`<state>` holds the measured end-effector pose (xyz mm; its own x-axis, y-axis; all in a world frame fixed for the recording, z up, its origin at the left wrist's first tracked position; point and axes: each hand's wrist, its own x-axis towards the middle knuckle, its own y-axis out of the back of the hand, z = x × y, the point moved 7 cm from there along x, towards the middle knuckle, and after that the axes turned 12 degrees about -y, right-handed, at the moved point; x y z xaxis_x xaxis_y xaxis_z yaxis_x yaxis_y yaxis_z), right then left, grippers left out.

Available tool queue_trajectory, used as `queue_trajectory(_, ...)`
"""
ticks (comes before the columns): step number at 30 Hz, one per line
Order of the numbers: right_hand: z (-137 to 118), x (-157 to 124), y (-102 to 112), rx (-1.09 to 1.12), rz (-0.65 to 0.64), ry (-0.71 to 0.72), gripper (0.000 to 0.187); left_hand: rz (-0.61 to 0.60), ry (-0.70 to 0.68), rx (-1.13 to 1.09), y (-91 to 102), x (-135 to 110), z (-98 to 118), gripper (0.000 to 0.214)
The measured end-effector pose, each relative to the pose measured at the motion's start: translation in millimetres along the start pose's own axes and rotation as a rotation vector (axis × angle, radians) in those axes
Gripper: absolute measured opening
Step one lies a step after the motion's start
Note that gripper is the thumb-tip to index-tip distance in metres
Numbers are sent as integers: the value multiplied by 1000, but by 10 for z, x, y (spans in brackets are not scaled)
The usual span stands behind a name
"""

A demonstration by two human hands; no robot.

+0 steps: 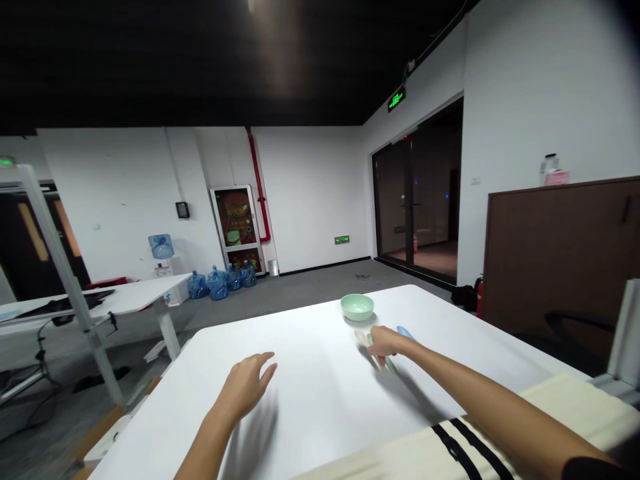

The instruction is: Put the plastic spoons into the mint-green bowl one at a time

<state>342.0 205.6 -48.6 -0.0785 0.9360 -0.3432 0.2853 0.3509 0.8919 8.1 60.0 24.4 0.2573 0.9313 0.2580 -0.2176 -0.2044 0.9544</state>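
Observation:
My right hand reaches across the white table with its fingers curled down over several slim utensils. A pale pinkish utensil, which looks like a spoon, sticks out to the left of the fingers. Below the hand shows a light green handle. Just past the wrist lies a blue utensil, partly covered by the arm. Blur and the hand itself hide what the fingers grip. A mint green bowl stands upright beyond this hand. On the left, my left hand hovers over the tabletop, fingers apart, holding nothing.
A cream cloth with black stripes lies along the near right edge of the table. Left of it stands another white table with a metal post. Blue water bottles stand by the wall; a brown cabinet is at right.

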Motion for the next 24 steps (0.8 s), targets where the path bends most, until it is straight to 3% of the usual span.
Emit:
queue_trajectory(8,30,-39,-178,-2,-68,-31,15,-18,-2,-15,-6,7,10,51)
queue_trajectory(24,93,-17,-215,-35,-52,-97,13,-27,2,-6,12,1,26,51)
